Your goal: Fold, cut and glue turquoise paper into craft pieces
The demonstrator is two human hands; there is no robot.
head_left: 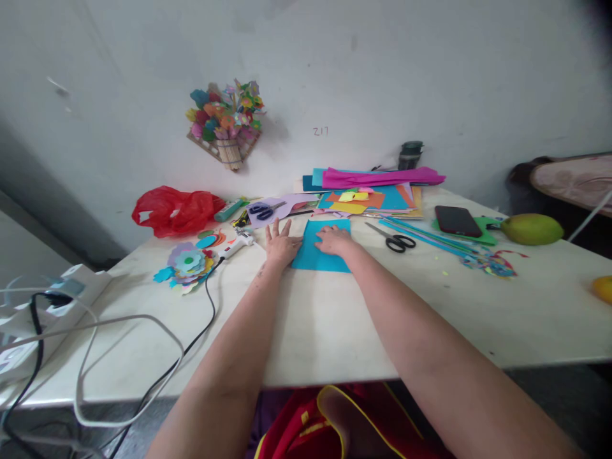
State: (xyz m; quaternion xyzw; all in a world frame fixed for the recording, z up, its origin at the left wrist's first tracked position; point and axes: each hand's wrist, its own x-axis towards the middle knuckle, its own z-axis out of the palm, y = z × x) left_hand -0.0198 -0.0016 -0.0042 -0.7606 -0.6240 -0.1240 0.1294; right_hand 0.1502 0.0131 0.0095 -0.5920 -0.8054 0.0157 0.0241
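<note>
A blue sheet (322, 258) lies flat on the table in front of me; from here I cannot tell whether it is paper or foam. At its left edge rests my left hand (282, 243), fingers spread and partly on the table. My right hand (335, 241) lies on top of the sheet with its fingers stretched out. Neither hand grips anything. Just right of the sheet are black-handled scissors (394, 240). To the left of my left hand lies a white glue gun (234, 247), and behind it a second pair of scissors (262, 210).
Paper flowers (187, 262) are piled at left, near a red plastic bag (174, 210). Coloured sheets (368, 199) are stacked at the back. A phone (458, 221), blue strips (425, 234) and a green-yellow fruit (532, 229) are at right. Cables run from the power strip (79, 290).
</note>
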